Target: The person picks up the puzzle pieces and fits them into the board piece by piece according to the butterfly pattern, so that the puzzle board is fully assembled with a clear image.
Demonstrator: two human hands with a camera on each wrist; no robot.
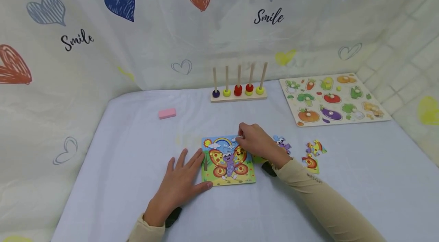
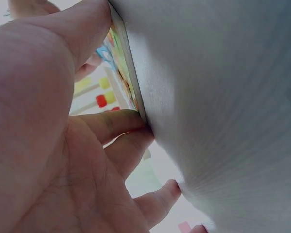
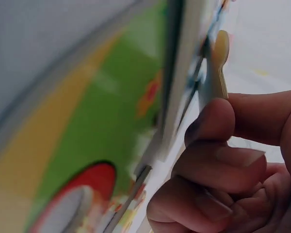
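A butterfly picture puzzle board point(image 1: 229, 173) lies flat on the table. My left hand point(image 1: 181, 181) spreads its fingers along the board's left side, with the thumb at the lower left corner; in the left wrist view thumb and fingertips touch the board's edge point(image 2: 131, 68). Over the upper right corner, my right hand point(image 1: 258, 143) pinches a small puzzle piece point(image 3: 222, 51) between thumb and forefinger, its other fingers curled. That piece stands tilted up at the board and is mostly hidden by the hand in the head view.
Loose puzzle pieces lie right of the board: a purple one point(image 1: 282, 143), a red and yellow one point(image 1: 316, 147) and a spiral one point(image 1: 311, 164). Behind stand a peg stacker point(image 1: 238, 98) with coloured beads, a pink block point(image 1: 167, 113) and a vegetable board point(image 1: 336, 103).
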